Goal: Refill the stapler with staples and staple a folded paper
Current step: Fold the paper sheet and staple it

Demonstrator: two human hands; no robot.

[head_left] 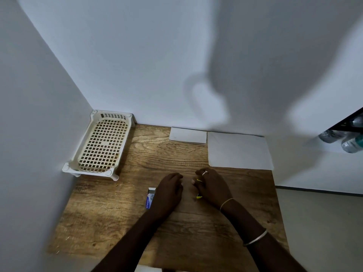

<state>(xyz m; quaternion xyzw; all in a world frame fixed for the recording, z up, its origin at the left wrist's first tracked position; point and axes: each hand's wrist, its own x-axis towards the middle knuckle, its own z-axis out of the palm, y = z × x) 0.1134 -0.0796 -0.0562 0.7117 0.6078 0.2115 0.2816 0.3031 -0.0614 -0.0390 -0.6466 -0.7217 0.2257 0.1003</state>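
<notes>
Stapler (199, 197), yellow, inside curled right grip (213, 186) over wood-grain table (196, 242)

The wooden table (110, 209) is shut in by walls on the left and at the back; its right edge is open. A white mesh tray (102, 144) fills the far left corner. A small folded paper (187, 135) and a larger sheet (238, 150) lie flat along the back, with bare wood between them and the tray. Near the middle, the staple box (150, 198), left hand (169, 191) and right hand (212, 189) gripping a stapler (199, 197) crowd together, leaving only a narrow gap.
</notes>
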